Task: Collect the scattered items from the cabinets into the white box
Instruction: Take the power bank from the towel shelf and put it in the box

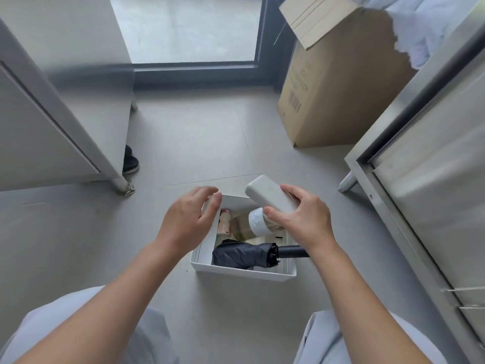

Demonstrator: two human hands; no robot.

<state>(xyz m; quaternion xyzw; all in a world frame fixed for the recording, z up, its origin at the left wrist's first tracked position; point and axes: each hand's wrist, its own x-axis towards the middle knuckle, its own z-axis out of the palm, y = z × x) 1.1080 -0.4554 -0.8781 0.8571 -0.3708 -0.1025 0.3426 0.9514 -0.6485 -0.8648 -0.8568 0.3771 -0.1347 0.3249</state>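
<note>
1. Grey metal cabinet [52,114], at the left edge, standing on the tiled floor [199,143]. A dark shoe [130,160] shows just behind its front leg.
2. Glass door with a dark frame [189,30], at the top, between the two cabinets.
3. Left hand [189,222], held over the far left corner of the white box. Its fingers [207,191] are loosely curved and spread, and hold nothing. It cannot be told whether they touch the rim.
4. White box [241,273], on the floor between the person's knees, open at the top. Inside lie a small pink and white item [225,222] against the left wall, a pale bottle with a white band [252,223] beside it, and a folded black umbrella [244,254] along the near side. The umbrella's handle juts over the right wall, under the right wrist.
5. Pale oblong case [270,194], tilted, in the air above the far right part of the box.
6. Right hand [307,222], gripping the case, with the thumb on its near side and the fingers wrapped over its far side.
7. Cardboard carton [341,88], on the floor at the upper right, with one flap raised.
8. Second metal cabinet [433,153], along the right edge.
</note>
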